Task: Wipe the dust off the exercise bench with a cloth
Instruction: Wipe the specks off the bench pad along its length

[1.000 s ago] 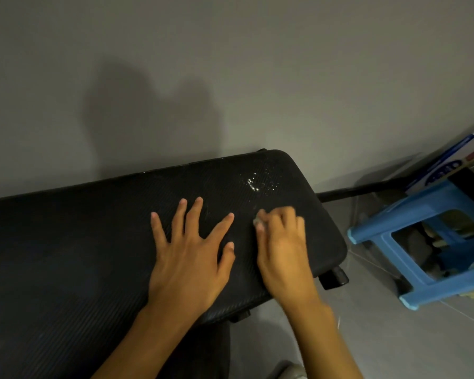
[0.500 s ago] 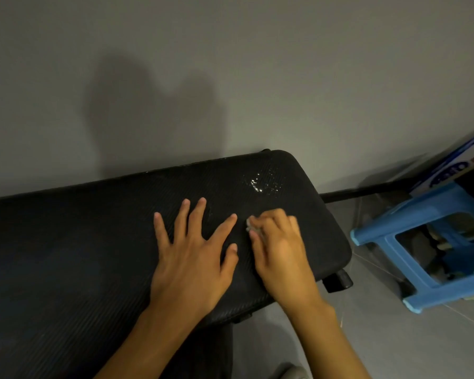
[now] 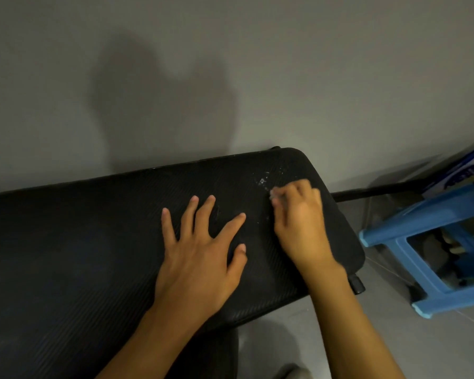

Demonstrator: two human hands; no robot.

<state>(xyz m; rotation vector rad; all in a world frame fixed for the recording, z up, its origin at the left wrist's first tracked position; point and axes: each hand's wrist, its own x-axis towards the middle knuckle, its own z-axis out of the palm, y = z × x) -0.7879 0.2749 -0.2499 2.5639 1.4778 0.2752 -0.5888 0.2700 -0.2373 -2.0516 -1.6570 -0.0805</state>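
spanning left-right, exercise bench (image 3: pixel 93 242), right hand (image 3: pixel 298 222) gripping cloth (image 3: pixel 273 193)

bench pad (image 3: pixel 99 242): black, matt, ribbed weave | stool (image 3: pixel 422 225): blue plastic, smooth

A black exercise bench (image 3: pixel 93 242) with a fine diagonal ribbed pattern is seen, flecked white (image 3: pixel 262 180) near its far right end. A plain grey wall (image 3: pixel 285 64) lies behind. A light blue stool (image 3: pixel 422 228) and a blue-and-white box (image 3: pixel 461 170) are at right.
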